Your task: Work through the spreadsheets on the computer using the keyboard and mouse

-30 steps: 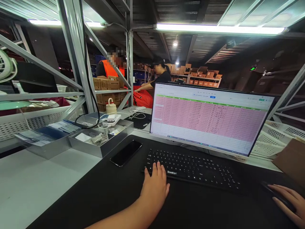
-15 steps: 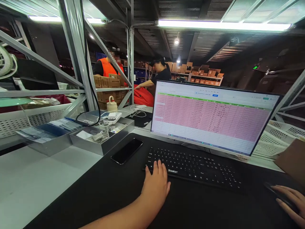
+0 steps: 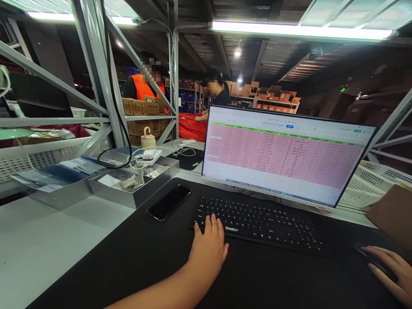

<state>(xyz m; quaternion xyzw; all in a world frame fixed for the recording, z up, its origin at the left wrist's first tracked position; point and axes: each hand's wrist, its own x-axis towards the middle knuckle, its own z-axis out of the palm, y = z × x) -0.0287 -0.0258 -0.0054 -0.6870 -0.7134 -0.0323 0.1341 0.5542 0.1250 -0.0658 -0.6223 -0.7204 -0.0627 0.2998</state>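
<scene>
My left hand (image 3: 207, 244) rests with fingers stretched out on the lower left keys of a black keyboard (image 3: 257, 219). Nothing is held in it. At the right edge, my right hand (image 3: 397, 266) curves over a black computer mouse (image 3: 382, 267), partly hidden by the fingers and cut off by the frame. A monitor (image 3: 283, 163) behind the keyboard displays a spreadsheet with pink rows and a green header. Left of the keyboard, a black phone (image 3: 169, 202) lies face up on the black desk mat (image 3: 148, 257).
Metal trays (image 3: 112, 195) with papers and small items stand at the left, a white power strip (image 3: 149, 157) among them. Behind are a cream cup (image 3: 148, 139), metal rack posts (image 3: 96, 64) and two people (image 3: 141, 86) near a red bag (image 3: 193, 127). A cardboard piece (image 3: 391, 210) stands at the right.
The camera view has shifted slightly, moving the scene a little left. In the background, the person by the red bag has moved an arm lower. Both my hands keep their places.
</scene>
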